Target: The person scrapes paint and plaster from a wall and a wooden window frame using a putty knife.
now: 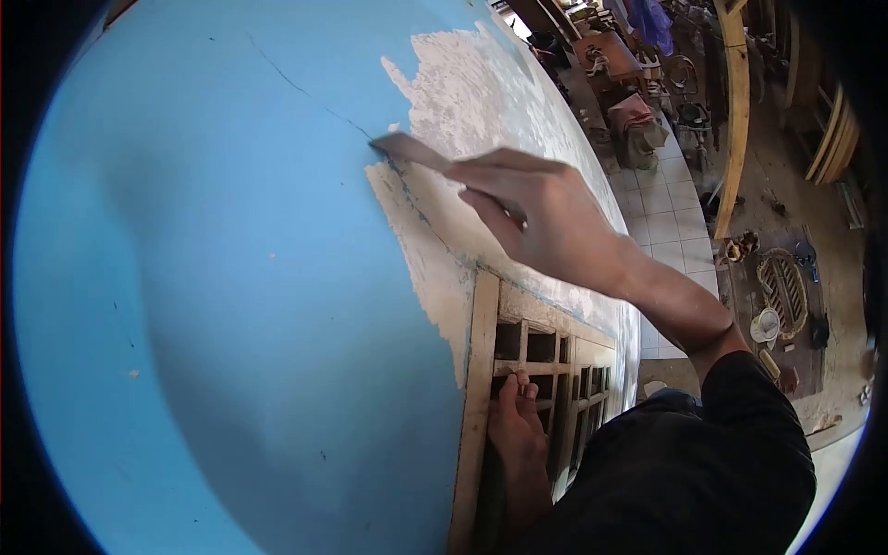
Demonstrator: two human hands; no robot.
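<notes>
My right hand (pixel 546 213) pinches a flat scraper (pixel 413 152), its blade touching the wall at the edge of the blue paint (pixel 231 231). Above and below the blade, the paint is gone and a pale, rough surface (pixel 462 88) shows. A thin dark crack runs through the blue paint to the blade tip and goes on down toward the window frame. Lower down, my left hand (pixel 521 421) is closed round a bar of the wooden window lattice (pixel 478 342).
Below at the right lies a tiled floor (pixel 661 199) beside bare ground. A wooden post (pixel 733 120) rises there. A brown table (pixel 608 57), a white bucket (pixel 765 326), a woven oval item (pixel 783 294) and leaning planks (pixel 837 139) stand or lie about.
</notes>
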